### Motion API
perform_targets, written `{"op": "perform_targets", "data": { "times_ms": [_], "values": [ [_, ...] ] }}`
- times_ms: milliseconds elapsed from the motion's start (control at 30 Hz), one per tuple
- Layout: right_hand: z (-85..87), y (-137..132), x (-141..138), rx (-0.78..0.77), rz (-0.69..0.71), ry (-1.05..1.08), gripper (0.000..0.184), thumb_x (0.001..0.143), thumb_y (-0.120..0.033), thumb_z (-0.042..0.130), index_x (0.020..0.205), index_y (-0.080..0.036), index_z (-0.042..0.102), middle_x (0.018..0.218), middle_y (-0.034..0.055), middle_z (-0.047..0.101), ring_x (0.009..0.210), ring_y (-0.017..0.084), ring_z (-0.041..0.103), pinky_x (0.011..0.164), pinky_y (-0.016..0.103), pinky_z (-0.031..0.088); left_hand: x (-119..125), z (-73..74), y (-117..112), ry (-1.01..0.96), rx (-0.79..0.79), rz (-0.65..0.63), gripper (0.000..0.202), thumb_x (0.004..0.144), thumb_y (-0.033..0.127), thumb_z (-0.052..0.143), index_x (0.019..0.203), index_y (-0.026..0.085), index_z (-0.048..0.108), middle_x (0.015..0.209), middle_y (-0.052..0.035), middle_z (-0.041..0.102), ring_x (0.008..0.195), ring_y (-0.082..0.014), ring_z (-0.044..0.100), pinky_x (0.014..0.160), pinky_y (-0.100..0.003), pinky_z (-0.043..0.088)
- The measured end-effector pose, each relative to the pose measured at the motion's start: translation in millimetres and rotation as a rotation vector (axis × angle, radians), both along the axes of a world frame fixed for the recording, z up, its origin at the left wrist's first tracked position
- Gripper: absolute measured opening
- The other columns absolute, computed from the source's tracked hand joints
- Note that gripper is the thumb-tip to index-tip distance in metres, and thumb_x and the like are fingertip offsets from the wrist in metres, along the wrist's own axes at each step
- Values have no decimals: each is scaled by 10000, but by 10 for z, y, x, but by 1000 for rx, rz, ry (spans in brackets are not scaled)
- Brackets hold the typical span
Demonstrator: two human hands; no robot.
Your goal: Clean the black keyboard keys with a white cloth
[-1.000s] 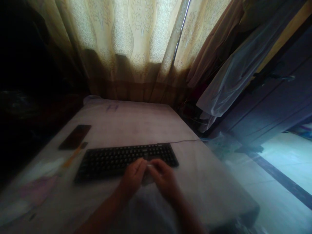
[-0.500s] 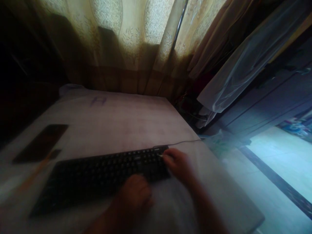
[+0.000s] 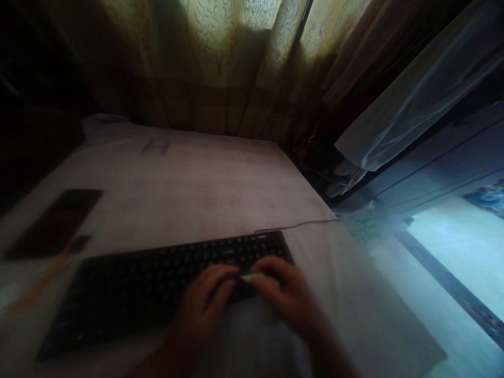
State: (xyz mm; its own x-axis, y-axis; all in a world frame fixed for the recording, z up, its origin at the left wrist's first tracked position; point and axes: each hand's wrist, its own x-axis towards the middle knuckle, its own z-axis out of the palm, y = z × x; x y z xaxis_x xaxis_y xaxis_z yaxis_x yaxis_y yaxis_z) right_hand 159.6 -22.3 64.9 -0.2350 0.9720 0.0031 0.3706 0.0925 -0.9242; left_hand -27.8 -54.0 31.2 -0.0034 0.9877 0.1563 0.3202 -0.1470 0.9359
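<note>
One small pale piece (image 3: pixel 248 277) sits pinched in the right hand (image 3: pixel 284 291); the left hand (image 3: pixel 205 300) (hold unclear) faces it over the crosswise keyboard (image 3: pixel 137 283).

- Along the near side of the pale, cloth-covered worktop (image 3: pixel 220 184) lies a long black keyboard (image 3: pixel 149 283).
- Left of it, near the worktop's left edge, a flat dark rectangular slab (image 3: pixel 55 223); a thin orange stick with a dark end (image 3: pixel 51 273) lies between the two.
- From the keyboard's back right, a thin dark cable (image 3: pixel 307 224) runs to the worktop's right edge.
- The person's left hand (image 3: pixel 205 299) and right hand (image 3: pixel 285 291) are over the keyboard's right part, a small pale piece (image 3: pixel 248 277) at the right fingertips.
- Behind the worktop, a patterned beige curtain (image 3: pixel 220 47); to the right, pale tiled floor (image 3: pixel 452 247).
</note>
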Motion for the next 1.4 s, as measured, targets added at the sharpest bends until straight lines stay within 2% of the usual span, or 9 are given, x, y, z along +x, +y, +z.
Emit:
{"op": "perform_targets", "data": {
  "times_ms": [200, 333, 433, 667, 800, 900, 1033, 1267, 1400],
  "values": [
    [32, -133, -114, -54, -2, 44, 83, 810, -279, 639, 759, -216, 658, 679, -23, 630, 649, 133, 576, 583, 230, 449, 25, 167, 6, -265, -375, -51, 269, 797, 473, 641, 781, 238, 771, 774, -33, 733, 722, -186, 652, 682, -285, 518],
    [59, -204, -154, -48, -31, 93, 100, 805, -293, 651, 748, -210, 658, 666, -25, 620, 634, 128, 572, 563, 219, 447, 44, 206, -56, -378, -512, -50, 348, 704, 526, 708, 832, 207, 762, 743, -35, 705, 595, -153, 573, 508, -246, 418],
    [54, -257, -184, -25, -47, 117, 103, 812, -311, 665, 781, -213, 663, 705, -17, 636, 661, 137, 597, 577, 225, 471, 36, 227, -95, -390, -473, -69, 373, 689, 534, 722, 861, 204, 749, 772, -34, 688, 601, -151, 560, 475, -235, 383],
    [12, -392, -203, -75, 0, 178, 122, 806, -319, 688, 882, -225, 673, 799, 3, 688, 737, 162, 648, 636, 254, 524, 12, 222, -173, -359, -438, -37, 395, 716, 583, 668, 785, 195, 634, 621, 28, 572, 484, -107, 468, 432, -228, 380],
    [-57, -399, -223, -55, -121, 234, 133, 788, -343, 692, 796, -216, 653, 711, -6, 663, 647, 150, 613, 567, 243, 496, 5, 167, -261, -358, -391, -91, 400, 790, 583, 592, 928, 208, 612, 804, -37, 663, 705, -192, 628, 531, -265, 475],
    [-130, -358, -259, -24, -269, 327, 207, 777, -399, 698, 758, -217, 601, 640, -30, 611, 567, 133, 563, 506, 229, 463, 22, 182, -336, -202, -298, -137, 403, 726, 495, 676, 1019, 221, 632, 975, -72, 696, 897, -248, 649, 682, -320, 510],
    [-207, -325, -290, -10, -323, 385, 239, 777, -412, 695, 755, -222, 552, 629, -45, 569, 542, 122, 532, 496, 223, 446, 69, 242, -366, -76, -314, -136, 300, 722, 444, 649, 919, 218, 658, 807, -20, 667, 714, -197, 595, 635, -298, 462],
    [-232, -389, -153, 122, -394, 266, 201, 835, -406, 610, 898, -215, 614, 707, 2, 637, 648, 173, 603, 575, 267, 498, -51, 174, -282, -368, -440, 17, 395, 701, 571, 678, 821, 223, 535, 652, 64, 512, 560, -115, 459, 512, -226, 367],
    [-162, -466, -145, 176, -319, 166, 188, 870, -377, 585, 901, -211, 670, 809, 41, 700, 750, 195, 649, 671, 297, 530, -76, 155, -284, -426, -438, 28, 455, 695, 617, 691, 845, 219, 530, 661, 64, 510, 555, -104, 456, 499, -217, 362]
  ]
}}
